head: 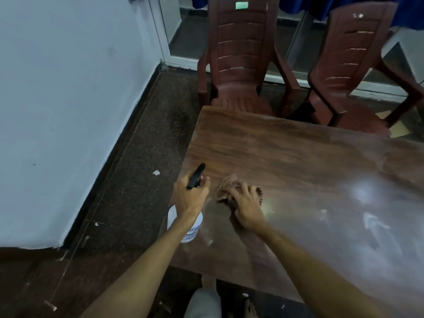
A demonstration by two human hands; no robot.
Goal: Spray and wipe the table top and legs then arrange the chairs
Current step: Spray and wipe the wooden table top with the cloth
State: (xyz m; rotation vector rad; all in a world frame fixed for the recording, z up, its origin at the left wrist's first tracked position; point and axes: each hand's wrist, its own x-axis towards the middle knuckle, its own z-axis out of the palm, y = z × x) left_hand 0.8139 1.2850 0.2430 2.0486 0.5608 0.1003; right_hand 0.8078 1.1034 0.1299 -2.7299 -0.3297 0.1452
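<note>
- Two hands in view, both bare arms coming in from the bottom of the frame.
- Left hand, centre-left, grips the neck of one spray bottle. Its black nozzle points toward the upper right, and its white body hangs under the wrist at the table's left edge. The label text is too blurry to read.
- Right hand, just right of the left, holds one brownish cloth with fingers bent over it, pressed on the tabletop. Most of the cloth is hidden under the hand, with fringe showing on both sides.
- One brown wooden table fills the centre and right, cut off at the right edge. It has pale smears and glare at lower right, and its legs are out of sight.
- Two dark red plastic chairs at the top, behind the table's far edge. The left chair has a green sticker on its back. The right chair is tilted and partly cut off, and both seats are partly hidden by the table.
- Several white scraps on the dark floor at left.
- One pale wall fills the upper left.
- One grey-clad knee and one bare foot at bottom centre, both cut off.
</note>
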